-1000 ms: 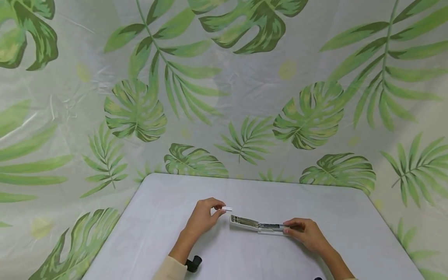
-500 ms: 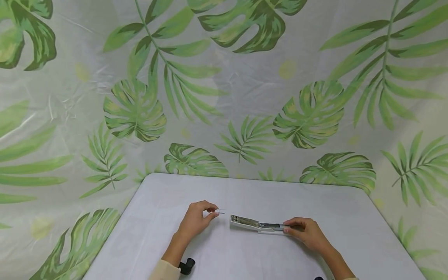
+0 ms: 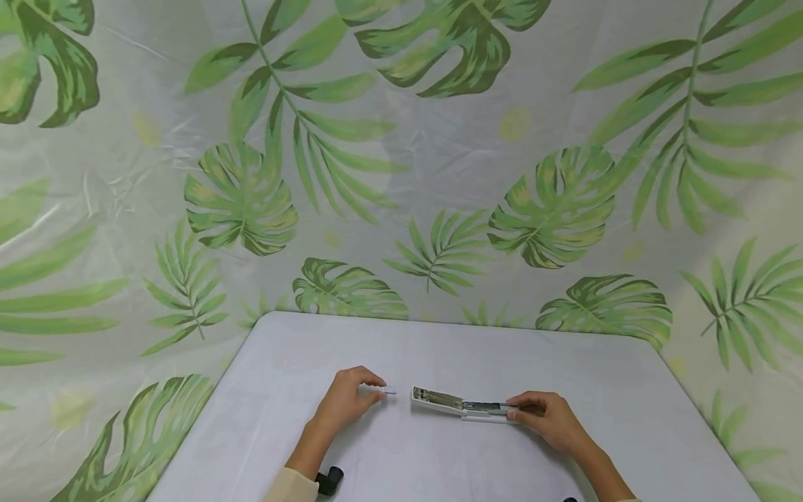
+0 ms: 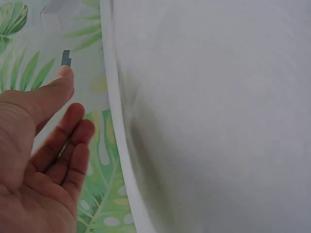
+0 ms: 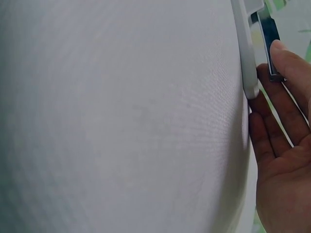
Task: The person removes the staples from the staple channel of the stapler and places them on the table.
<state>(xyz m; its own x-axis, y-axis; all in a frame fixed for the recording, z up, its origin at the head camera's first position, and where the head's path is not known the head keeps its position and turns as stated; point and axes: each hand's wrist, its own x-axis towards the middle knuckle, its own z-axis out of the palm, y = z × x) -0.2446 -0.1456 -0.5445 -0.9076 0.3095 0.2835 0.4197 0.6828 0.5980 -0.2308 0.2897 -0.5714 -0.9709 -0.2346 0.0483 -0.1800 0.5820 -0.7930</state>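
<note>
My left hand (image 3: pixel 345 403) pinches a small strip of staples (image 3: pixel 389 390) between thumb and fingers, a little above the table. In the left wrist view the staple strip (image 4: pixel 66 57) pokes out beyond the thumb tip. An opened white stapler (image 3: pixel 439 401) lies to the right of the strip, apart from it. Its top arm is swung back to the left, showing the metal inside. At the stapler's right end, my right hand (image 3: pixel 552 418) grips the dark metal magazine rail (image 5: pixel 269 43) with the thumb on it. The white base (image 5: pixel 247 58) lies beside those fingers.
A white-covered table (image 3: pixel 301 348) spreads under both hands. Behind it hangs a leaf-patterned curtain (image 3: pixel 351 174). A black wrist-camera mount (image 3: pixel 330 481) sits by the left wrist.
My left hand has drawn back to the left and slightly down with the staple strip, away from the stapler. The right hand and the stapler have stayed nearly still.
</note>
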